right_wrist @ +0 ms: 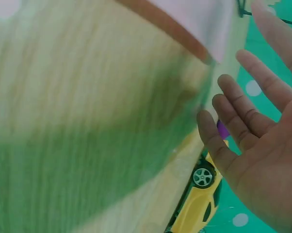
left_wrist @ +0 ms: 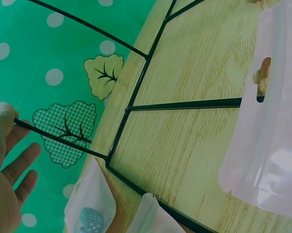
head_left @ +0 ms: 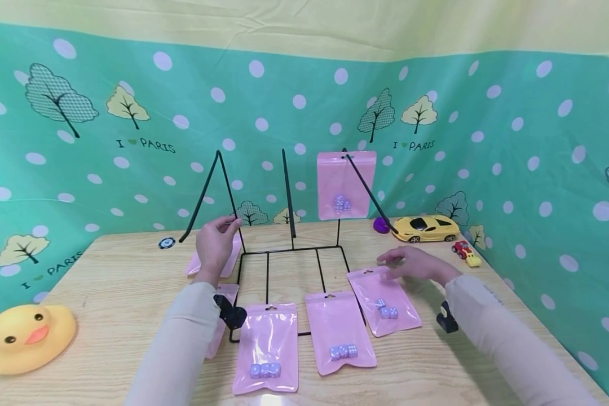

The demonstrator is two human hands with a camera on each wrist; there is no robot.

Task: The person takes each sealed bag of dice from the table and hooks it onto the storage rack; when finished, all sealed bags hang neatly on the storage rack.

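My left hand (head_left: 215,245) pinches the left upright of a black wire display rack (head_left: 314,248) between thumb and index finger; the other fingers are loose in the left wrist view. My right hand (head_left: 411,262), fingers spread and holding nothing, is over the top edge of a pink zip bag with dice (head_left: 373,293); whether it touches is unclear. One pink bag (head_left: 330,186) hangs on the rack's right prong. Two more bags, a middle one (head_left: 335,321) and a front one (head_left: 266,338), lie at the rack's front. Two others, including a rear one (head_left: 233,256), are partly hidden by my left arm.
A yellow toy car (head_left: 428,228), a small red and yellow toy (head_left: 466,253) and a purple object (head_left: 381,225) stand at the back right. A large yellow duck (head_left: 27,338) sits front left, a poker chip (head_left: 166,243) back left. Patterned cloth hangs behind and right.
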